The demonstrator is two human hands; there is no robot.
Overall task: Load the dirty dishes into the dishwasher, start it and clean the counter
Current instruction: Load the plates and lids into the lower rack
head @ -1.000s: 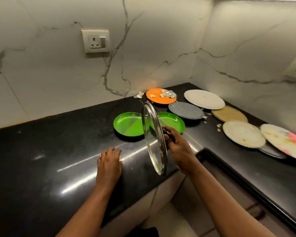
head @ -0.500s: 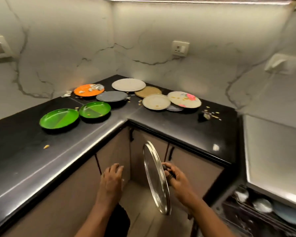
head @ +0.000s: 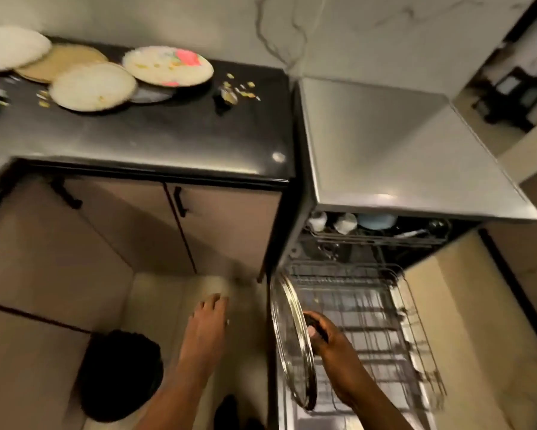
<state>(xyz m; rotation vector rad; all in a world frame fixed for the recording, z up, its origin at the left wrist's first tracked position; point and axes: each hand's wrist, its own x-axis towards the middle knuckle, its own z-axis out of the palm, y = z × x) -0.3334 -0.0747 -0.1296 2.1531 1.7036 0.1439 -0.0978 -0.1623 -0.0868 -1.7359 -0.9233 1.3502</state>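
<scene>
1. The steel-topped dishwasher (head: 394, 169) stands open beside the black stone counter (head: 155, 135). Its pulled-out lower wire rack (head: 372, 311) looks nearly bare, while the upper rack (head: 376, 228) already carries a few cups and a pale blue bowl.
2. The counter holds several dirty round plates, among them a white plate with a pink flower print (head: 168, 66) and a cream plate (head: 93, 87), with food crumbs (head: 242, 88) scattered beside them.
3. The round glass lid with a metal rim (head: 293, 342) is held on edge just over the lower rack's left side.
4. The right hand (head: 329, 342) grips the lid's dark knob.
5. The left hand (head: 210, 318) hangs free, fingers relaxed, holding nothing.
6. Judged so: loading is barely begun; plates, starting and wiping remain.
</scene>
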